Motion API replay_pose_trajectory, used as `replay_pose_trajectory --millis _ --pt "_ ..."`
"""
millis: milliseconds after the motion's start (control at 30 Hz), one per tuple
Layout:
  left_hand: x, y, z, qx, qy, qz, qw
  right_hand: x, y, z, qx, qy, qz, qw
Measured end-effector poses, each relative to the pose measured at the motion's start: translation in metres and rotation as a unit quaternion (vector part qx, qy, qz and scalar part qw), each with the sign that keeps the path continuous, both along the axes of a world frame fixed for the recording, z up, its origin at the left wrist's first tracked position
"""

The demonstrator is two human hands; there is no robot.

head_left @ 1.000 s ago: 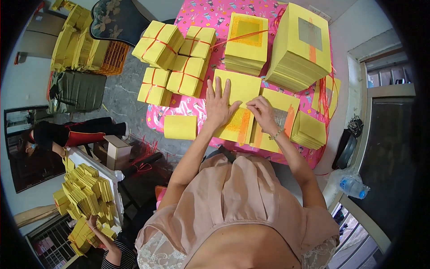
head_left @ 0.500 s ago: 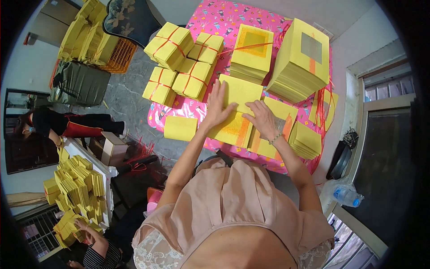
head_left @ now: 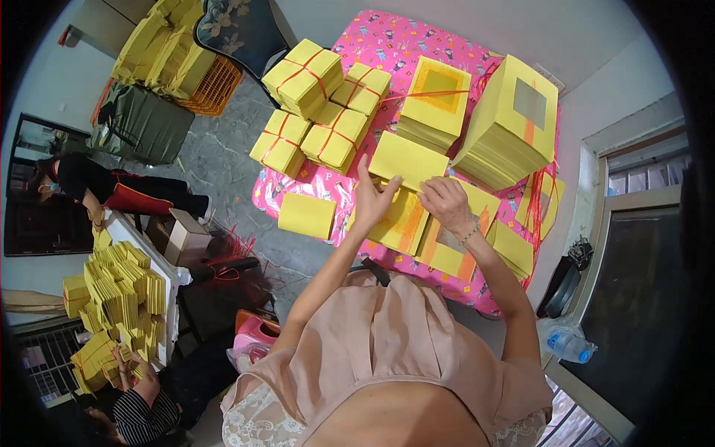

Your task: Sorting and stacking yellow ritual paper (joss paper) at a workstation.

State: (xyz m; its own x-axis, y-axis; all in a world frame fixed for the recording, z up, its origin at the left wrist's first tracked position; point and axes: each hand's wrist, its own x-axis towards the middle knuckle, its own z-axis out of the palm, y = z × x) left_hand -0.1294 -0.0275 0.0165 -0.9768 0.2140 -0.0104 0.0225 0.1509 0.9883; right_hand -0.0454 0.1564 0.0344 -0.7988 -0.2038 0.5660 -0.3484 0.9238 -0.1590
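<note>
A folded sheet of yellow paper [head_left: 408,159] lies in front of me on top of yellow printed sheets [head_left: 398,227]. My left hand [head_left: 375,200] is at its near left corner, index finger along the left edge and thumb on the near edge. Bent fingers of my right hand [head_left: 445,200] pinch the near right corner. Beneath my right wrist, another printed sheet [head_left: 465,261] has a grey square and an orange band. A plain yellow folded piece [head_left: 307,215] lies to the left, and a small yellow stack [head_left: 512,249] to the right.
Several yellow bundles tied with red string [head_left: 304,78] stand at the table's left. Farther back are a printed stack [head_left: 434,93] and a taller one [head_left: 514,123]. Red strings [head_left: 535,216] hang at the right edge. Two other people work around a white table [head_left: 173,298] at left.
My right hand has curled its fingers at the folded paper's near right corner. My left thumb has come onto its near edge, with the fingers along the left side. The whole view has shifted slightly.
</note>
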Motion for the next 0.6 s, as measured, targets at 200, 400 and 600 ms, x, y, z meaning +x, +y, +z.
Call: replay_pose_trajectory --millis 200,400,600 --pt "-0.011 0.008 0.011 0.187 -0.199 0.047 0.961 0.007 -0.008 0.009 -0.081 -0.022 -0.072 0.994" --pt "0.003 -0.013 0.021 0.270 -0.205 0.062 0.939 0.015 -0.036 0.004 -0.455 -0.112 -0.157 0.869" --pt "0.027 -0.034 0.029 0.278 -0.158 0.091 0.943 0.008 -0.085 0.021 -0.438 -0.116 -0.122 0.883"
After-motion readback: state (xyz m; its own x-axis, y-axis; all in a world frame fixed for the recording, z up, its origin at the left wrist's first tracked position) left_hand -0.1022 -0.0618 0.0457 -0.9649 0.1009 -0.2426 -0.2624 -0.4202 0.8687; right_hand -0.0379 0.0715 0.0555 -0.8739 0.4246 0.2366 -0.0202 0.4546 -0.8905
